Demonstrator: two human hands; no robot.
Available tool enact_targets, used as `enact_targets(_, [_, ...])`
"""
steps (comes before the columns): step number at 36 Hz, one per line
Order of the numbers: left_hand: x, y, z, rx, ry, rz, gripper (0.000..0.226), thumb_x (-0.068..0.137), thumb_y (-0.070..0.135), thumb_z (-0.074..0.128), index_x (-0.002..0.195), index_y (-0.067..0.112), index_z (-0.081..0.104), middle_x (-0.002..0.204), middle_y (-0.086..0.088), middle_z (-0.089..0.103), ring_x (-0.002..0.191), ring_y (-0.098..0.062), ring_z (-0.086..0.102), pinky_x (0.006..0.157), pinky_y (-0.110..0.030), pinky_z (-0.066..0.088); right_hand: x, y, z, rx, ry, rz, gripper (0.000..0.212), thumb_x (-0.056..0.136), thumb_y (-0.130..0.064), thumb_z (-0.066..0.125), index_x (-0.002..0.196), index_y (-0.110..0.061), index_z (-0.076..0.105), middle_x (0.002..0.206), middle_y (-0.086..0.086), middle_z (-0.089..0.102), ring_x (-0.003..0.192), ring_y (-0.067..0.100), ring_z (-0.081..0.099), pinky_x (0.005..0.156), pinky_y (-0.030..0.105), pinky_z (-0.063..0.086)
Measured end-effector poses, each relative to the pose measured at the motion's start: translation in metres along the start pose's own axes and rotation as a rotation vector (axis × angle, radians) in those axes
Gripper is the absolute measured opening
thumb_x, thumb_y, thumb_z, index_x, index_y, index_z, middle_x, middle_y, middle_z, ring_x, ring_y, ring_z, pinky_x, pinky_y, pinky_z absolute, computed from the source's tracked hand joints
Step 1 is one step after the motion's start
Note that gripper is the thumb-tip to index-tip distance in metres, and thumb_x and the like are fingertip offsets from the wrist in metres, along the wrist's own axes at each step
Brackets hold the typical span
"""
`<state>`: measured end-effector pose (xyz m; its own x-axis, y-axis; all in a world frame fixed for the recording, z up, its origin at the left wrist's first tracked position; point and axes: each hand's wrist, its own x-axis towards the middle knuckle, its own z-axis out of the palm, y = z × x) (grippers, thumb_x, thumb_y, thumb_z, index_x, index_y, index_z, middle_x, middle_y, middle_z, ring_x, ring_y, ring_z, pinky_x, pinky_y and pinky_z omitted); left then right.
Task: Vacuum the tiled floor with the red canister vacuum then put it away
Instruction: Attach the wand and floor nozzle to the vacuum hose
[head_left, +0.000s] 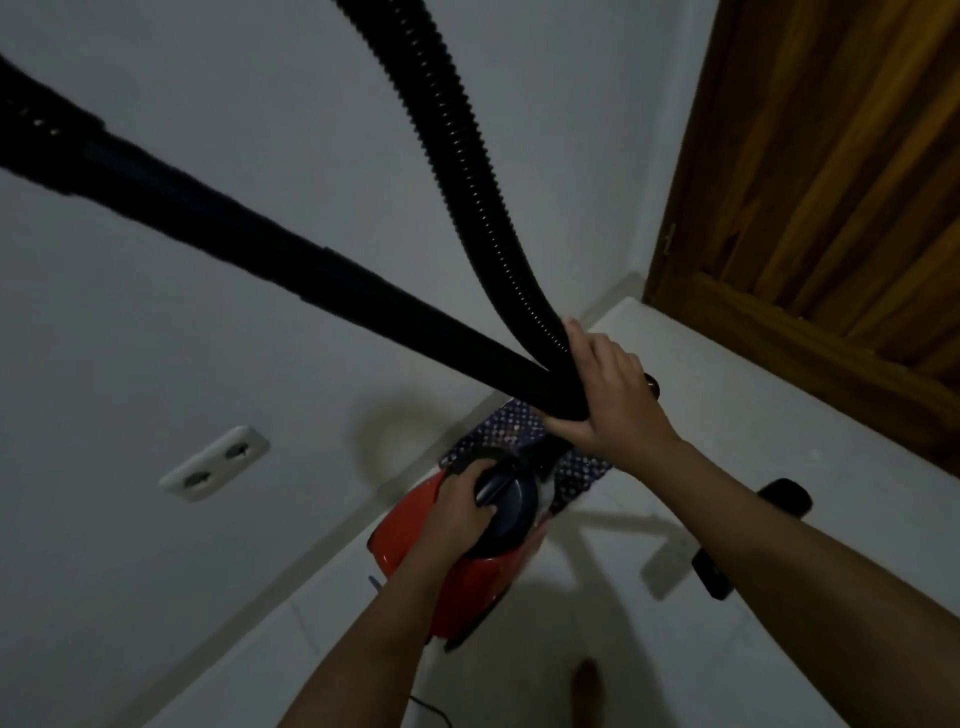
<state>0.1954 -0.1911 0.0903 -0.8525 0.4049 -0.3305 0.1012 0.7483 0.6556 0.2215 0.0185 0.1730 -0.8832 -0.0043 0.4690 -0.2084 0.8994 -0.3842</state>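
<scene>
The red canister vacuum (415, 525) stands on the white tiled floor (753, 415) close to the wall, beside a patterned cloth (498, 421). My left hand (460, 512) grips the black handle (506, 499) on top of the canister. My right hand (605, 395) is closed around both the ribbed black hose (462, 156) and the smooth black wand tube (218, 208) where they cross. The hose runs up out of view at the top. The wand stretches to the upper left edge.
A white double wall socket (214, 462) is on the wall at left. A wooden door (831, 182) fills the upper right. A black floor nozzle (717, 569) and another black part (784, 496) lie on the tiles at right. A thin cord (431, 709) trails near the bottom.
</scene>
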Motion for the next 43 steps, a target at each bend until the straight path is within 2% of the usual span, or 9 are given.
enact_targets(9, [-0.066,-0.025,-0.009,0.021,-0.111,0.026,0.067,0.074,-0.009,0.058,0.135,0.016,0.049,0.136,-0.010,0.055,0.126,-0.025,0.051,0.102,-0.029,0.043,-0.055,-0.054,-0.027,0.029,0.023,0.097,0.092,0.074,-0.055,0.056,0.147,-0.017,0.014,0.109,0.015,0.056,0.091,0.031,0.057,0.077,0.042,0.047])
enact_targets(14, [-0.095,-0.049,-0.005,0.016,-0.163,0.032,0.066,0.079,-0.009,0.056,0.140,0.013,0.045,0.135,-0.008,0.055,0.125,-0.023,0.051,0.092,-0.016,0.039,-0.080,-0.083,-0.014,0.042,0.029,0.168,0.093,0.074,-0.055,0.056,0.147,-0.018,0.011,0.109,0.016,0.056,0.095,0.030,0.057,0.081,0.042,0.046])
enact_targets(18, [-0.116,-0.080,0.002,-0.029,-0.167,0.036,0.064,0.080,-0.010,0.055,0.139,0.014,0.046,0.133,-0.007,0.056,0.125,-0.022,0.051,0.093,-0.019,0.040,-0.098,-0.108,0.007,0.043,0.020,0.207,0.093,0.074,-0.055,0.057,0.147,-0.018,0.012,0.112,0.016,0.055,0.096,0.031,0.057,0.082,0.045,0.048])
enact_targets(22, [-0.124,-0.123,0.014,-0.016,-0.147,-0.022,0.064,0.083,-0.006,0.056,0.141,0.017,0.042,0.138,-0.008,0.053,0.128,-0.024,0.048,0.103,-0.028,0.040,-0.119,-0.130,0.042,0.037,0.030,0.238,0.094,0.074,-0.056,0.058,0.148,-0.019,0.012,0.115,0.017,0.054,0.096,0.032,0.056,0.081,0.042,0.046])
enact_targets(24, [-0.124,-0.149,0.023,0.005,-0.141,-0.013,0.065,0.083,-0.006,0.055,0.141,0.019,0.042,0.136,-0.009,0.055,0.126,-0.024,0.050,0.101,-0.029,0.041,-0.133,-0.138,0.066,0.031,0.025,0.245,0.093,0.074,-0.054,0.058,0.147,-0.018,0.013,0.110,0.016,0.055,0.092,0.031,0.057,0.078,0.040,0.045])
enact_targets(27, [-0.119,-0.189,0.040,0.032,-0.134,0.021,0.063,0.084,-0.005,0.053,0.142,0.017,0.041,0.136,-0.012,0.055,0.124,-0.026,0.052,0.098,-0.028,0.043,-0.152,-0.140,0.108,0.018,0.018,0.236,0.095,0.073,-0.053,0.059,0.147,-0.020,0.012,0.110,0.017,0.055,0.092,0.033,0.057,0.076,0.046,0.049])
enact_targets(33, [-0.096,-0.270,0.083,0.073,-0.117,0.059,0.061,0.082,0.000,0.060,0.139,0.019,0.045,0.135,-0.012,0.055,0.123,-0.027,0.052,0.101,-0.043,0.047,-0.188,-0.126,0.195,-0.013,0.023,0.179,0.097,0.071,-0.051,0.061,0.146,-0.014,0.013,0.103,0.020,0.056,0.083,0.034,0.058,0.069,0.041,0.049])
enact_targets(37, [-0.073,-0.322,0.111,0.121,-0.121,0.085,0.063,0.082,0.005,0.065,0.140,0.021,0.044,0.135,-0.010,0.056,0.124,-0.026,0.051,0.103,-0.042,0.045,-0.209,-0.110,0.255,-0.026,0.044,0.137,0.098,0.071,-0.050,0.061,0.148,-0.009,0.016,0.106,0.020,0.056,0.085,0.035,0.058,0.071,0.044,0.051])
enact_targets(43, [-0.043,-0.371,0.142,0.122,-0.082,0.125,0.058,0.084,0.004,0.065,0.138,0.015,0.046,0.136,-0.010,0.055,0.125,-0.024,0.050,0.098,-0.025,0.038,-0.215,-0.100,0.317,-0.022,0.076,0.048,0.098,0.074,-0.057,0.053,0.150,-0.004,0.023,0.107,0.020,0.057,0.085,0.035,0.059,0.071,0.038,0.050])
